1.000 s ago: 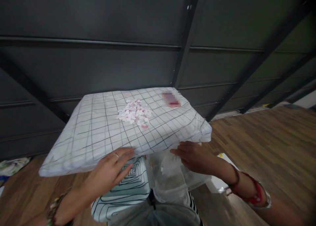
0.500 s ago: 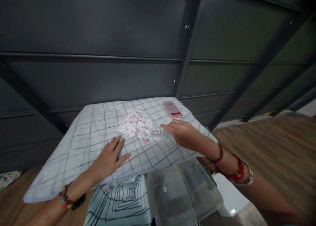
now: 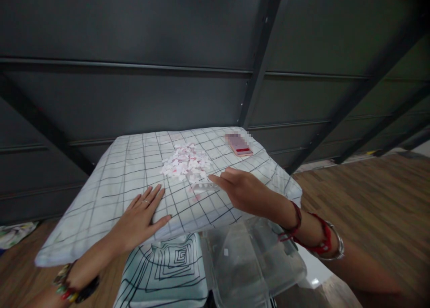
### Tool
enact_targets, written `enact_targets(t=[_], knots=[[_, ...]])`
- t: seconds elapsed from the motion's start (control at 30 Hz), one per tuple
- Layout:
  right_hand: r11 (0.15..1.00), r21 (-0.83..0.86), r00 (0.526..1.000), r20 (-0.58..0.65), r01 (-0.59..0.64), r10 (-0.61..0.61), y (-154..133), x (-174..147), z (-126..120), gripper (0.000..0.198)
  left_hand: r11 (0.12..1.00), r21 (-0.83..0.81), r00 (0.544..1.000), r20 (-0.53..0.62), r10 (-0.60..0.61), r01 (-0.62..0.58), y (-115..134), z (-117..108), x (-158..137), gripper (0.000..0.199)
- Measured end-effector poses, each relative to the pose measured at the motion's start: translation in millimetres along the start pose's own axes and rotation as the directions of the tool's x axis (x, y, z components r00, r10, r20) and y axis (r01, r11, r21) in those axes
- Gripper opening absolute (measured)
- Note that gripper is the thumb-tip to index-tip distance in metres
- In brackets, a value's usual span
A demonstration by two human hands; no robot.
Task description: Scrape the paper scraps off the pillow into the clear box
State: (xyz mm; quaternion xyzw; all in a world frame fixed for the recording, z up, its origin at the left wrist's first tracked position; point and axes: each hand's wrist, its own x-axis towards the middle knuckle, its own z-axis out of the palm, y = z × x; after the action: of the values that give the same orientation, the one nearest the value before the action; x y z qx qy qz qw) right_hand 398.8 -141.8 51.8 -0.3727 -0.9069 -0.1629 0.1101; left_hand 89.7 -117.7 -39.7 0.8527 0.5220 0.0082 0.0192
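While the left hand (image 3: 141,220) lies flat and free on the checked surface (image 3: 124,175), the right hand (image 3: 242,189) grips a pale perforated strip (image 3: 205,187) at the near edge of the paper scraps (image 3: 186,161); 1 phone (image 3: 239,145) lies beyond.

Relative to the earlier views, we see the left hand (image 3: 141,218) moved from the near edge of the checked surface (image 3: 117,182) to lie flat farther in. We find the right hand (image 3: 242,190), first at that same edge, now gripping a pale perforated strip (image 3: 205,187), shifted leftward beside the paper scraps (image 3: 186,161).
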Motion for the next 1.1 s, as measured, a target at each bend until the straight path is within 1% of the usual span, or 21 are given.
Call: enact_targets(t=[0.07, 0.2, 0.37, 0.47, 0.6, 0.7, 0.8, 0.93, 1.1], knots=[[1.0, 0.008, 1.0, -0.015, 0.022, -0.022, -1.3, 1.0, -2.0, 0.042, 1.0, 0.001, 1.0, 0.01, 0.004, -0.004, -1.3, 0.3, -1.9, 0.09], [1.0, -0.01, 1.0, -0.028, -0.003, 0.003, -1.7, 6.0, -0.7, 0.042, 1.0, 0.006, 1.0, -0.003, 0.017, -0.017, -3.3, 2.2, -3.7, 0.088], [0.998, 0.019, 0.997, -0.029, 0.066, -0.065, -2.8, 6.8, 2.2, 0.041, 1.0, 0.013, 1.0, -0.008, 0.012, -0.012, -4.2, 4.0, -5.3, 0.088], [0.998, -0.009, 0.994, -0.08, 0.068, -0.069, -2.7, -2.3, -1.2, 0.04, 1.0, 0.013, 1.0, -0.014, 0.015, -0.015, -6.0, 4.4, -8.9, 0.089], [0.993, -0.122, 0.986, -0.166, 0.008, -0.028, -6.8, -13.4, -3.3, 0.04, 1.0, 0.01, 1.0, -0.017, 0.017, -0.017, -8.5, 4.4, -13.9, 0.089], [0.99, -0.144, 0.977, -0.211, -0.002, -0.029, -19.1, -12.8, -1.9, 0.04, 1.0, 0.01, 1.0, -0.009, 0.012, -0.012, -9.4, 4.1, -16.3, 0.089], [0.995, -0.102, 0.979, -0.199, 0.018, -0.039, -36.4, -6.6, -3.0, 0.039, 1.0, 0.011, 1.0, -0.012, 0.005, -0.005, -12.1, 4.8, -19.8, 0.089], [0.994, -0.03, 0.98, -0.165, 0.104, -0.108, -57.5, 1.3, -13.1, 0.035, 1.0, 0.014, 0.999, -0.034, -0.005, 0.005, -20.5, 7.8, -28.8, 0.091], [0.98, 0.054, 0.974, -0.129, 0.193, -0.185, -79.7, 3.7, -29.7, 0.034, 0.999, 0.003, 0.998, -0.054, 0.043, -0.043, -30.5, 7.2, -41.3, 0.091]])
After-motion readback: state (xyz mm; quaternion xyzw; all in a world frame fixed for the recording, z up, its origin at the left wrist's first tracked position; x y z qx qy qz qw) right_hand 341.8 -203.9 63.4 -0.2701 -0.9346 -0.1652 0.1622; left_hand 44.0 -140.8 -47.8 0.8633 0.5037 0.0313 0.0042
